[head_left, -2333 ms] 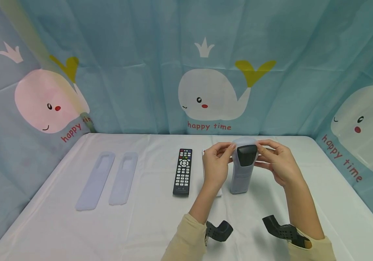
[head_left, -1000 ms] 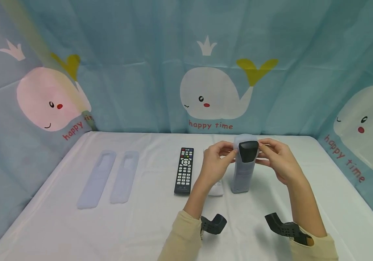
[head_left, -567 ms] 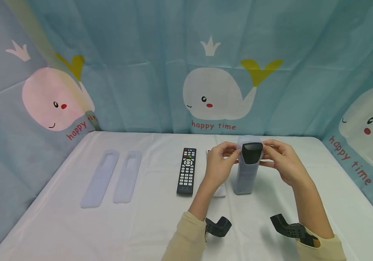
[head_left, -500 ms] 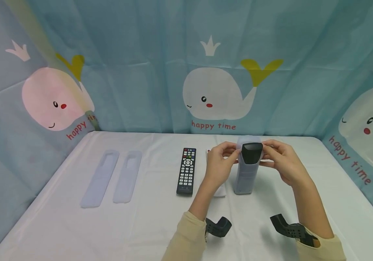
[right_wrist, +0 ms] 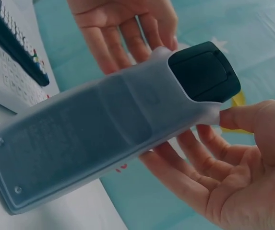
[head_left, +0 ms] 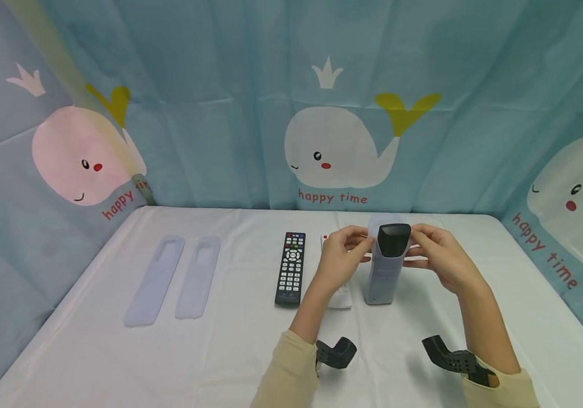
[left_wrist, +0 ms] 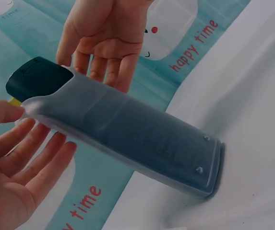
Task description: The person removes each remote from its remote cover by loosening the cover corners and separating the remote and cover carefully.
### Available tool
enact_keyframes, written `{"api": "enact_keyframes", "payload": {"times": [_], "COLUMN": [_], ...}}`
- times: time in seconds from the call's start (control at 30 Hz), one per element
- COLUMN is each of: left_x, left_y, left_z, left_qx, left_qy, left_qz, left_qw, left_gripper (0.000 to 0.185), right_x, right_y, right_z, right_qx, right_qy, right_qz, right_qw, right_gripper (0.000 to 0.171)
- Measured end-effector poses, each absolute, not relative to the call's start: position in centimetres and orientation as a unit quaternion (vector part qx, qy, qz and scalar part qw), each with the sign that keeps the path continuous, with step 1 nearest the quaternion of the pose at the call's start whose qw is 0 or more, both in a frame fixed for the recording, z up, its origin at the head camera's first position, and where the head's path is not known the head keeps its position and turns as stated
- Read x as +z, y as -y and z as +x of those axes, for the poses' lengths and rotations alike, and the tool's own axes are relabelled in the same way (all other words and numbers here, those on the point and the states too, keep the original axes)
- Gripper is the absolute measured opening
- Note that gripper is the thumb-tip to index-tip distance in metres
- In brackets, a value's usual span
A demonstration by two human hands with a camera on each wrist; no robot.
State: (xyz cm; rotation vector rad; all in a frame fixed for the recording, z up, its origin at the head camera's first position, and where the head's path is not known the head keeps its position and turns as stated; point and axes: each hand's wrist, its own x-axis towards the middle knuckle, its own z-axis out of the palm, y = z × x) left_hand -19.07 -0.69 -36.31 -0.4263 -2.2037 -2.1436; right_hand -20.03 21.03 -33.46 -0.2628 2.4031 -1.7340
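Note:
A dark remote control (head_left: 394, 239) stands nearly upright on its end, inside a translucent silicone remote cover (head_left: 384, 279). Its black end sticks out through the opening in the cover. My left hand (head_left: 341, 255) pinches the cover's rim on the left side, thumb in front. On the other side, the thumb and fingers of my right hand (head_left: 438, 254) pinch the opposite edge. In the left wrist view the cover (left_wrist: 127, 129) encloses most of the remote and its lower end touches the table. The right wrist view shows the black end (right_wrist: 205, 72) bare between both hands.
A black remote (head_left: 290, 269) with pale buttons lies left of my hands. A white remote (head_left: 341, 299) lies partly hidden behind my left hand. Two more translucent covers (head_left: 154, 283) lie flat at the left of the white-covered table (head_left: 92, 351). A whale-print curtain (head_left: 209, 141) hangs behind.
Both hands keep pinching the cover's rim, with only small finger shifts. The remote and cover stay standing in almost the same place; the head view has drifted slightly.

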Motion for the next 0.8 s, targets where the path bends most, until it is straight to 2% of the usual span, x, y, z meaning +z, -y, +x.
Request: {"api": "enact_keyframes", "payload": {"times": [0.37,0.6,0.8], "left_x": [-36.3,-36.9,-37.2], "left_y": [2.0,1.6,0.8], "left_z": [-19.0,-19.2,-19.2], "left_qx": [-0.667,-0.650,-0.633], "left_qy": [0.726,0.743,0.760], "left_qz": [-0.159,-0.150,-0.148], "left_qw": [-0.057,-0.044,-0.016], "left_gripper": [0.030,0.034,0.033], "right_x": [-33.6,-34.0,-34.2], "right_y": [-22.7,-23.6,-23.2], "right_z": [-20.2,-20.0,-20.0], "right_qx": [-0.542,-0.536,-0.535], "right_qy": [-0.819,-0.813,-0.815], "right_qz": [-0.128,-0.181,-0.189], "right_qw": [0.134,0.135,0.116], "right_gripper": [0.045,0.048,0.054]}}
